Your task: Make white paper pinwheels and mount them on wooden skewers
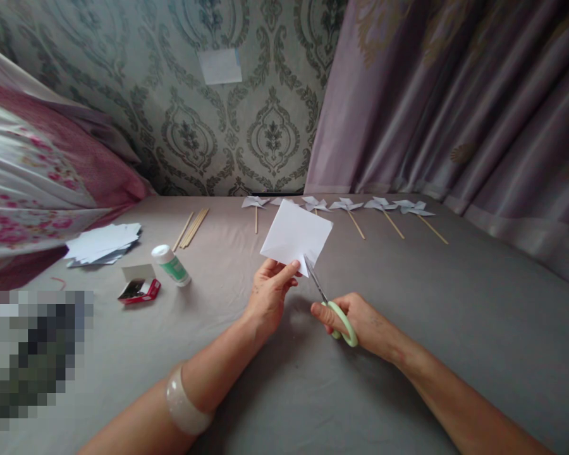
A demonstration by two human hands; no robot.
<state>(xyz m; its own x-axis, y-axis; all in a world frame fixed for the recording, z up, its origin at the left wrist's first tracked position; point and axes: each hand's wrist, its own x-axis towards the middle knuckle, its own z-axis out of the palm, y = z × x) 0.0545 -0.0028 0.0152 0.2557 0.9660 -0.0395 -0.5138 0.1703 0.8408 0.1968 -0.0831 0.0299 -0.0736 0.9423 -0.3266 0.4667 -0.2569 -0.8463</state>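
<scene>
My left hand (271, 287) pinches a square sheet of white paper (298, 232) by its lower corner, thumb on top, above the grey cloth. In my right hand (348, 316) is a pair of scissors (345, 323) with light green handles, fingers wrapped round the loops. The scissor blades reach the paper's lower edge, just right of my left thumb, and overlap the sheet there. How deep any cut runs I cannot tell.
Several paper pinwheels (346, 205) on sticks lie along the back. On the left are a stack of white paper (104, 243), loose wooden sticks (195, 229), a white-and-green glue stick (171, 265) and an open red box (140, 287). Curtains (431, 95) hang at the right.
</scene>
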